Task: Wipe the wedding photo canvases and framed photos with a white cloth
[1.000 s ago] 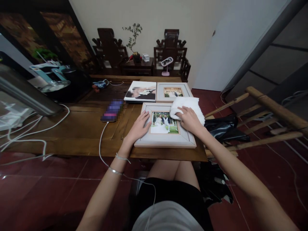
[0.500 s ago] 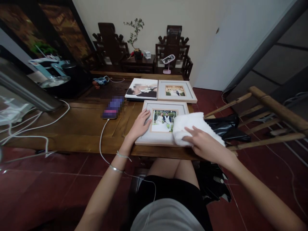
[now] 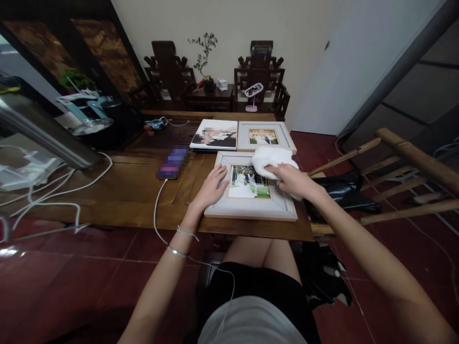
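Observation:
A pale picture frame (image 3: 247,208) with a photo of two people lies flat at the front of the wooden table. My left hand (image 3: 214,185) rests on its left side, fingers extended and holding nothing. In my right hand (image 3: 291,179) is a white cloth (image 3: 274,157), bunched and pressed on the frame's upper right part, where it covers that corner. Behind lie a second picture frame (image 3: 285,138) and, to its left, a white-covered photo panel (image 3: 215,130).
A phone (image 3: 172,162) on a white charging cable lies left of the frame. More cables (image 3: 75,205) and a large metal cylinder (image 3: 50,129) stand farther left. A bamboo chair (image 3: 412,143) is close on the right. A pink mirror (image 3: 254,91) stands behind.
My right hand has moved the cloth away from me and slightly left, from the frame's lower right to its upper right. My left hand stays on the frame.

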Demonstrator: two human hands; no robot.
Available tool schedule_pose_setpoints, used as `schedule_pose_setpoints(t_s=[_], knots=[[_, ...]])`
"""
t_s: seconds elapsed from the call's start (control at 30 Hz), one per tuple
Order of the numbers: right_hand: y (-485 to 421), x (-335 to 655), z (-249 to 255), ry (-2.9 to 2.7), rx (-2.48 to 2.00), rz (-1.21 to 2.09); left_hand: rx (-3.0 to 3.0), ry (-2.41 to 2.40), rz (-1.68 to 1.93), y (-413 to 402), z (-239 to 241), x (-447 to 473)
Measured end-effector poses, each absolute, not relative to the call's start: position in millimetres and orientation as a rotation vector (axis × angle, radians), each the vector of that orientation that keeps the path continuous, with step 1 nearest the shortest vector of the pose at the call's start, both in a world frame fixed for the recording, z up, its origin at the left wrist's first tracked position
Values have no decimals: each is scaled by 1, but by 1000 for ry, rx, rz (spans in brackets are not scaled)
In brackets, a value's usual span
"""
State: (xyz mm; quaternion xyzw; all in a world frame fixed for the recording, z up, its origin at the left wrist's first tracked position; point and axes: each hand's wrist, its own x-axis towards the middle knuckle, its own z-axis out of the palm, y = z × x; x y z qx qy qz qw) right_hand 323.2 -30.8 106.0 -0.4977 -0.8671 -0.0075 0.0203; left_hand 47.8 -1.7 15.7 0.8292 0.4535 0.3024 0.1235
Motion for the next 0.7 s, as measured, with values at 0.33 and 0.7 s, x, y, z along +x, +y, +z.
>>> schedule_pose_setpoints(t_s=[0.33, 0.7], knots=[[-9, 311, 82, -2752, -1526, -319, 2319, 1290, 956, 0, 18, 48], [-122, 296, 110, -2949, -1364, 126, 2355, 1305, 958, 0, 17, 49]])
